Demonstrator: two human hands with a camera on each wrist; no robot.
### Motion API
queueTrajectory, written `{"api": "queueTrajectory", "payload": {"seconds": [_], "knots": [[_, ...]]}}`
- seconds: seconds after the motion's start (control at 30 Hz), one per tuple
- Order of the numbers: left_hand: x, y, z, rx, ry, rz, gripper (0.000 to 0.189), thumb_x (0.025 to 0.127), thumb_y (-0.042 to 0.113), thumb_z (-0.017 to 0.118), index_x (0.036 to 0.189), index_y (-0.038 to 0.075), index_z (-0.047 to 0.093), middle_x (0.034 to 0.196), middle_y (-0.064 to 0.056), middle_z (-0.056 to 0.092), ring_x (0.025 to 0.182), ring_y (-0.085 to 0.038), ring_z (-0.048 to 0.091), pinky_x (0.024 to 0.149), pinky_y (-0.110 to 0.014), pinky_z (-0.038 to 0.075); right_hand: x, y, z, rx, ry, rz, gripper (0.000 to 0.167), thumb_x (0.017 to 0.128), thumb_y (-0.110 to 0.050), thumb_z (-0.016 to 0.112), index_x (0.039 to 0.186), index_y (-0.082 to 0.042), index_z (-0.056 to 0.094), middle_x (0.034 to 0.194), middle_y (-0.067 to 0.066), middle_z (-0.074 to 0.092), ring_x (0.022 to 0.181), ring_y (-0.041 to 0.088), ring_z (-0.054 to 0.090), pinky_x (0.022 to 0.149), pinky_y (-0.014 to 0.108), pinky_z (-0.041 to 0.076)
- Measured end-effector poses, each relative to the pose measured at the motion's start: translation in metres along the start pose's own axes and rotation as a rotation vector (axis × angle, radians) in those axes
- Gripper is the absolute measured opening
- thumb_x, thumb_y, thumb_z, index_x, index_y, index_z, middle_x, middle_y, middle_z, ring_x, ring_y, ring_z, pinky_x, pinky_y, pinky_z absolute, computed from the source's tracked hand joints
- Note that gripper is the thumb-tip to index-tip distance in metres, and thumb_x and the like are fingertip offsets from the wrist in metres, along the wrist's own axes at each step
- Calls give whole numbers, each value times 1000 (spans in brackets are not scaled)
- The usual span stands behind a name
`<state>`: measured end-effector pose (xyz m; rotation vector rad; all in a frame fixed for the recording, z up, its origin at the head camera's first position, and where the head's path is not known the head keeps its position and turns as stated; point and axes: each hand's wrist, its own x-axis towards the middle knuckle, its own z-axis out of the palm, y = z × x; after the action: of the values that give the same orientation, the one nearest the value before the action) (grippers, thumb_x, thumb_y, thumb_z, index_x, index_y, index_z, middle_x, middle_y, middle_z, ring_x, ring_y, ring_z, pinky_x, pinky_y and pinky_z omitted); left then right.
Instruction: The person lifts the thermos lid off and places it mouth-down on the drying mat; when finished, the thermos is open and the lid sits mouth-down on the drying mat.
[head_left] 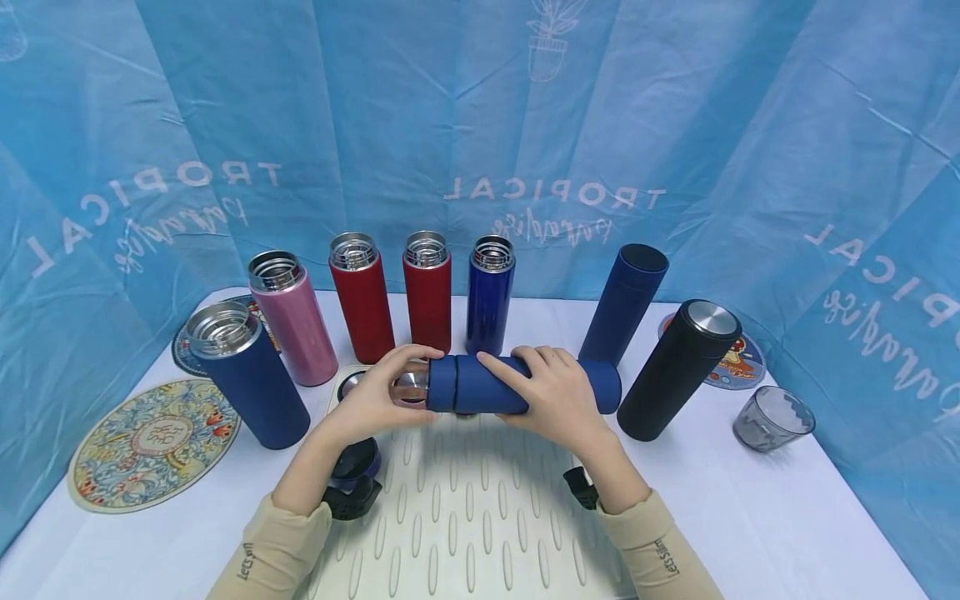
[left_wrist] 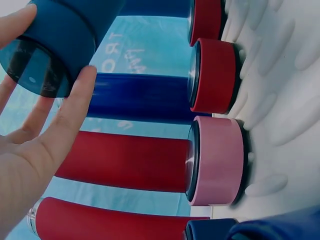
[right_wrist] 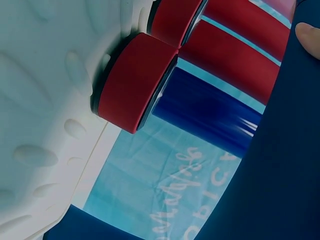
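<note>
A matte blue thermos (head_left: 480,393) lies level across both hands, above a cream ridged mat (head_left: 468,508). My right hand (head_left: 555,396) grips its body from above, thumb toward the left. At the other end, my left hand (head_left: 367,408) holds the blue lid (head_left: 442,385) between thumb and fingertips, its glossy end facing the left palm. A thin seam separates lid and body. Along the mat's far edge, partly hidden behind the thermos, sit loose lids: a pink lid (left_wrist: 220,160) and red lids (right_wrist: 137,82). A dark blue lid (head_left: 356,458) is by my left wrist.
Lidless thermoses stand behind: blue (head_left: 258,383), pink (head_left: 296,325), red (head_left: 363,308), another red (head_left: 429,304) and glossy blue (head_left: 489,300). Capped navy (head_left: 622,304) and black (head_left: 675,375) ones stand right, near a glass tumbler (head_left: 772,421). A patterned placemat (head_left: 157,442) lies left.
</note>
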<state>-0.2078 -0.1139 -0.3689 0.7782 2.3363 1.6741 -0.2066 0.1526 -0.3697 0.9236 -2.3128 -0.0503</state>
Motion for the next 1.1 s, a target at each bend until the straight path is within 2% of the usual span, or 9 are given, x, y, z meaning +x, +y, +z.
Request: {"api": "queueTrajectory", "payload": {"seconds": [0.2,0.37,0.47,0.57,0.7,0.8,1.1], "knots": [[0,1,0,69,39,-100,69,76,21,75,136,22,40,126,-15,49,105,-31,56,83,-37,52,0,0,1,-2,0,-9,87,61,-56,78,137,-33,41,107,10,59,90,29,59,82,41,49],[2,0,0,120,46,-162,67,82,34,68,139,21,35,123,-16,51,102,-28,57,83,-39,52,1,0,1,-3,4,-15,86,62,-56,77,137,-32,42,106,10,60,90,29,60,82,42,49],[2,-1,0,90,27,-127,75,80,31,72,142,25,30,134,-15,43,111,-32,53,86,-44,50,0,1,1,-4,-1,-8,87,61,-56,78,137,-32,42,107,10,60,90,29,60,82,42,49],[2,-1,1,31,-10,-42,84,74,20,78,143,24,29,140,-13,34,117,-37,49,88,-50,47,0,2,2,-6,-4,-3,87,61,-57,77,137,-32,42,108,10,60,90,29,60,82,42,49],[2,-2,2,12,-18,47,75,73,7,77,137,16,39,136,-13,37,112,-39,53,86,-47,48,-1,2,3,10,12,1,87,60,-57,78,136,-32,44,107,11,60,89,30,60,81,42,49],[2,0,2,46,17,35,70,74,6,76,134,16,43,131,-14,44,109,-35,56,85,-41,50,0,2,3,24,21,3,89,58,-59,78,136,-32,44,106,11,60,89,30,60,81,43,49],[1,5,2,123,46,-103,71,78,29,73,139,26,36,127,-13,49,106,-28,55,84,-36,52,0,1,3,12,1,0,89,60,-63,75,137,-32,43,106,10,60,89,29,60,81,42,50]]}}
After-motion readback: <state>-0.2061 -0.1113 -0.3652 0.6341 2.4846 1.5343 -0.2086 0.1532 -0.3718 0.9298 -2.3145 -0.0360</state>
